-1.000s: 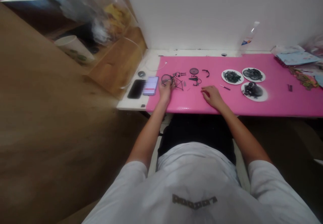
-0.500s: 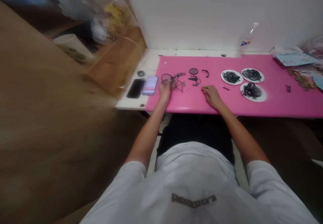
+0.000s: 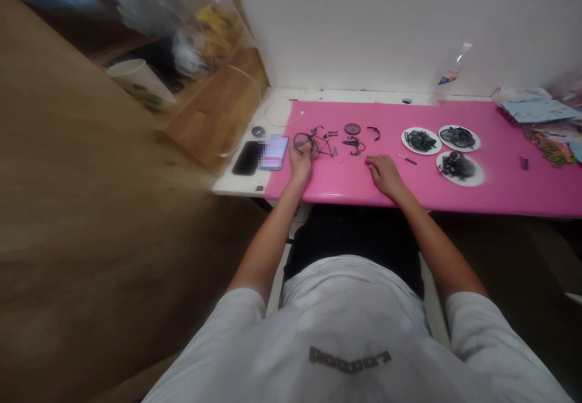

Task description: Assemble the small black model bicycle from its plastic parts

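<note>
My left hand [image 3: 301, 163] is closed around part of a small dark model bicycle [image 3: 324, 145]. Its one fitted wheel [image 3: 303, 142] is by my fingers, and the bare frame end points right, just over the pink mat. Resting on the mat with fingers laid out to the left, my right hand [image 3: 385, 174] holds nothing. Loose bicycle parts lie between and beyond the hands: a wheel [image 3: 352, 129], a curved black piece [image 3: 374, 132] and a cluster of small dark parts [image 3: 353, 143]. A small screwdriver [image 3: 408, 159] lies right of my right hand.
Three white plates of dark parts stand to the right: one left [image 3: 406, 146], one behind [image 3: 476, 143], one in front [image 3: 478, 179]. Two phones, one dark [image 3: 247, 158] and one lit [image 3: 275, 153], lie left. A clear bottle [image 3: 456, 63] and plastic packets [image 3: 539, 109] are farther back.
The model bicycle has turned in my left hand, its bare frame end swinging upward and its handlebar leftward. My right hand stays resting on the mat. The whole view has shifted slightly.
</note>
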The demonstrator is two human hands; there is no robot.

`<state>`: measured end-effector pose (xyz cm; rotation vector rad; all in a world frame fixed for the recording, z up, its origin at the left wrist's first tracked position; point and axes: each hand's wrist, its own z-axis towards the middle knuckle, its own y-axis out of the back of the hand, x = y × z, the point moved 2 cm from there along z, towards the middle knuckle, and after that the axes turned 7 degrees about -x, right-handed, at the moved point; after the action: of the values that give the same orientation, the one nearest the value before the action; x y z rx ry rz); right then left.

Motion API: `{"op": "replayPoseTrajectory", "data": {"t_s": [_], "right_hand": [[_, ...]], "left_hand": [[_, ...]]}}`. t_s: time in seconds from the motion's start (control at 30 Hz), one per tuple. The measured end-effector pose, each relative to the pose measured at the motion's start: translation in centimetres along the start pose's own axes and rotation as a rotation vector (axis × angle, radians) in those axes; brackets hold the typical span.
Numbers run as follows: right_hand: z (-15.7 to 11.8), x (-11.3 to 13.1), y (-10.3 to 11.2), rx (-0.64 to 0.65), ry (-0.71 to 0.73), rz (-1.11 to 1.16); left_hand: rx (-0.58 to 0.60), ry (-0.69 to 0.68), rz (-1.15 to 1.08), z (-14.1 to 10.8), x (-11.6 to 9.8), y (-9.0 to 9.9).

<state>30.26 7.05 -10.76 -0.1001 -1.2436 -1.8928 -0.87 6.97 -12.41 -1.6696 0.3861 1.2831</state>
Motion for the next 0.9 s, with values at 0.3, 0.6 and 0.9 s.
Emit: {"op": "replayPoseTrajectory", "data": {"t_s": [0.3, 0.6, 0.9], "right_hand": [[0.1, 0.2, 0.1, 0.006, 0.019, -0.01], [0.2, 0.2, 0.2, -0.029, 0.043, -0.013], [4.1, 1.6, -0.6, -0.007, -0.004, -0.081]], "left_hand": [[-0.032, -0.011, 0.027, 0.0, 0.2, 0.1], [-0.054, -0.084, 0.044, 0.8, 0.8, 0.7], [-0.055, -0.13, 0.099, 1.2, 1.6, 1.2]]}}
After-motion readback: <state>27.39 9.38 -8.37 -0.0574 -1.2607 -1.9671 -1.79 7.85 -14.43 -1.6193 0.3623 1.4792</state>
